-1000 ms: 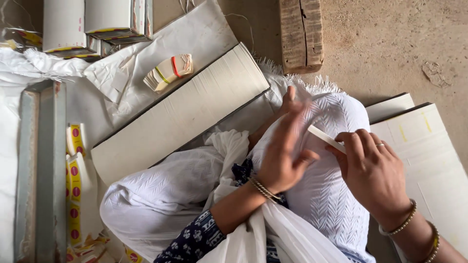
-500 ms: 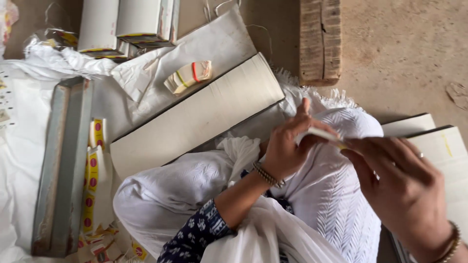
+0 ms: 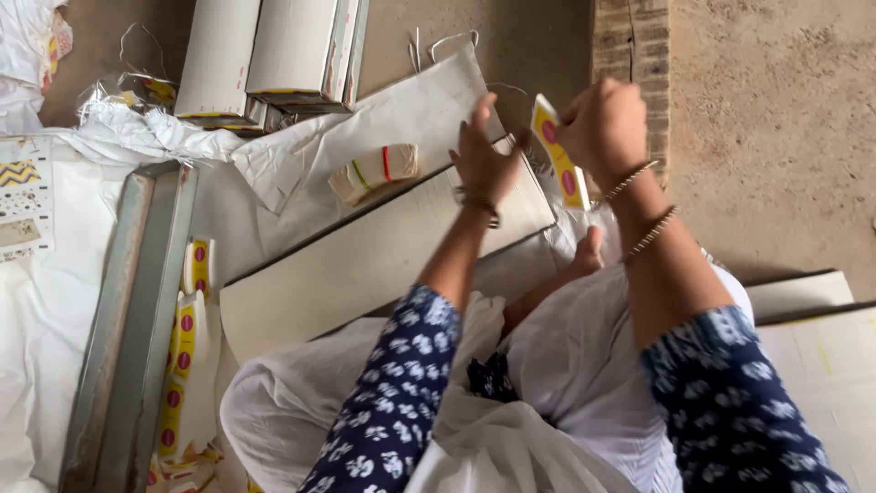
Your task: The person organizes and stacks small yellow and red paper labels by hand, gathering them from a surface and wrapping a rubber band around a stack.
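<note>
Yellow paper strip with red round dots (image 3: pixel 559 151): narrow, flat, held upright and slightly tilted in the air above the far end of the long off-white cardboard slab (image 3: pixel 365 265). Its upper part sits between the two hands.

Right hand (image 3: pixel 605 123): raised, fingers curled closed and pinching the strip along its right edge; thin metal bangles at the wrist; blue sleeve with white flower print below.

Left hand (image 3: pixel 482 157): raised just beside the strip's left edge, fingers held together and pointing up, back of the hand toward the camera; whether the fingertips touch the strip cannot be told. Bracelet at the wrist, same printed sleeve.

Small bundle of cream paper tied with coloured bands (image 3: pixel 374 172): lies on a white sheet just left of the left hand.

Grey metal channel (image 3: pixel 128 319): long, lying on white cloth at the left, well apart from the hands.

Loose yellow strips with red dots (image 3: pixel 182 347): a row lying between the channel and the cardboard slab.

White rectangular boxes (image 3: pixel 274 50): stacked at the top.

Brick (image 3: pixel 630 55): on the sandy floor beyond the right hand.

White garment (image 3: pixel 566 365): covers the lap below both arms.
</note>
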